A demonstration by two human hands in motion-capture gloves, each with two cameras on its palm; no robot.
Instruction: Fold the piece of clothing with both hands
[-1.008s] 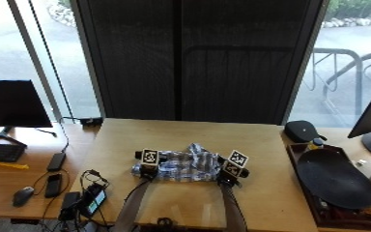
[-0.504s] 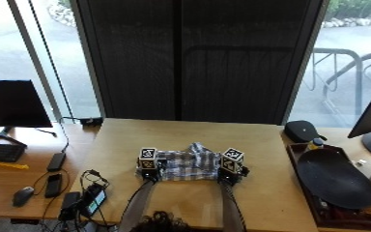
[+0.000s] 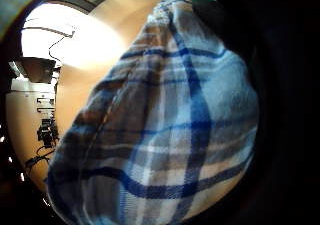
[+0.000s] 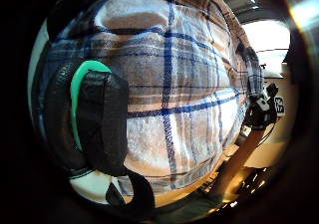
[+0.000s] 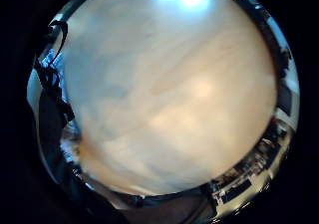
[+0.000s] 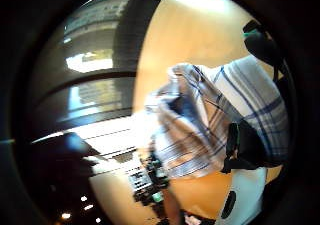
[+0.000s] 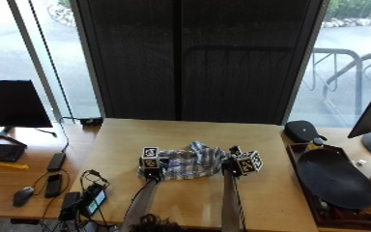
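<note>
A blue and white plaid shirt [image 7: 189, 164] lies bunched on the wooden table [image 7: 173, 135], near its front edge. My left hand [image 7: 150, 165] grips the shirt's left end, and my right hand [image 7: 238, 166] grips its right end. In the left thumb side palm view the plaid shirt [image 4: 189, 84] fills the picture and a gloved finger [image 4: 97, 122] curls over it. The right thumb side palm view shows the shirt [image 6: 200, 130] crumpled, with a gloved finger [image 6: 245, 147] lying on it. Bare table [image 5: 169, 99] fills the right little finger side palm view.
A black dish [image 7: 333, 179] lies in a tray at the table's right, with a black case [image 7: 304, 130] behind it. On the left side desk are a monitor [image 7: 12, 104], a mouse [image 7: 23, 195], and phones and cables [image 7: 86, 198]. Bare wood lies behind the shirt.
My right hand has shifted slightly to the right. The left hand has hardly moved, and the shirt stays bunched between both hands.
</note>
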